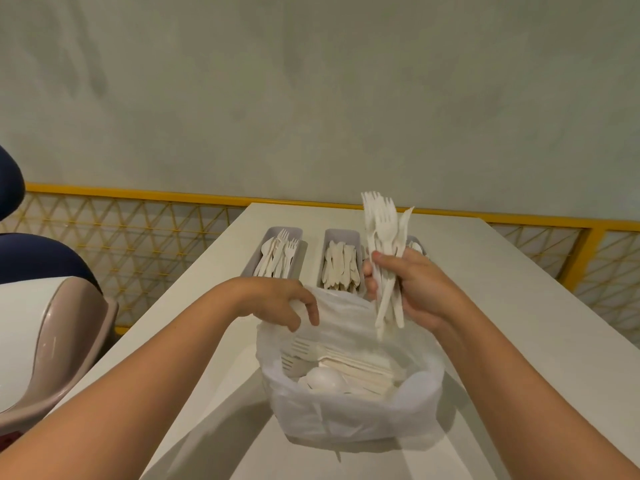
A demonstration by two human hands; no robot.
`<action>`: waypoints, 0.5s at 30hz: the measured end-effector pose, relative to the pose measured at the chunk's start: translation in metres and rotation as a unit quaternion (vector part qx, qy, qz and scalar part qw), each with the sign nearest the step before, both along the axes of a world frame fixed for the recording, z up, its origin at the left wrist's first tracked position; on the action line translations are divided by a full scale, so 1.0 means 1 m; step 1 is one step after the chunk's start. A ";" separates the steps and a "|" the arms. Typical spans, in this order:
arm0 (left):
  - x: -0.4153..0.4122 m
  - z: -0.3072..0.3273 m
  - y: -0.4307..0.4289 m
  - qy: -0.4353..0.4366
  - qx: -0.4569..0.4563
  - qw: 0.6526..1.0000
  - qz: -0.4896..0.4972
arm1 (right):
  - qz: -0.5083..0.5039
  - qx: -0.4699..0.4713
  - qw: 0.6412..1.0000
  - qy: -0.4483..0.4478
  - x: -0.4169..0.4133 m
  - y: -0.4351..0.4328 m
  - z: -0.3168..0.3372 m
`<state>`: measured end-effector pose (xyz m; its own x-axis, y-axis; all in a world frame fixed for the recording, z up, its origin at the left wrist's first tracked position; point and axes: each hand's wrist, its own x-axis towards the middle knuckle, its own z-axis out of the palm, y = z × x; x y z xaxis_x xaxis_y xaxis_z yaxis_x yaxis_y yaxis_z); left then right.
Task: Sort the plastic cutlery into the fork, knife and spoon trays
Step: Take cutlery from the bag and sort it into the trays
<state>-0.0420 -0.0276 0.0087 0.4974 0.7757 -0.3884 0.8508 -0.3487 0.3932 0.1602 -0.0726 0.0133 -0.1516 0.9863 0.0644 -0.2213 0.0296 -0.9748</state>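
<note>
A translucent white plastic bag (349, 417) sits on the white table (519, 306), holding loose white forks, knives and a spoon. My left hand (277, 299) grips the bag's far left rim. Above the bag's right side, my right hand (412, 285) holds an upright bundle of cutlery (382, 230), mostly forks with a knife. Three grey trays stand in a row behind the bag: the fork tray (273, 233) at left, the knife tray (341, 233) in the middle, and a third tray (417, 244) mostly hidden behind my right hand.
A yellow railing with mesh (138, 230) runs behind and around the table. A white and beige chair shell (52, 344) stands at the left, with dark blue seats (38, 258) beyond it. A plain wall fills the background.
</note>
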 end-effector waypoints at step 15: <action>0.057 0.037 0.024 -0.315 0.156 0.934 0.058 | -0.028 0.005 0.996 0.083 0.016 0.041 0.025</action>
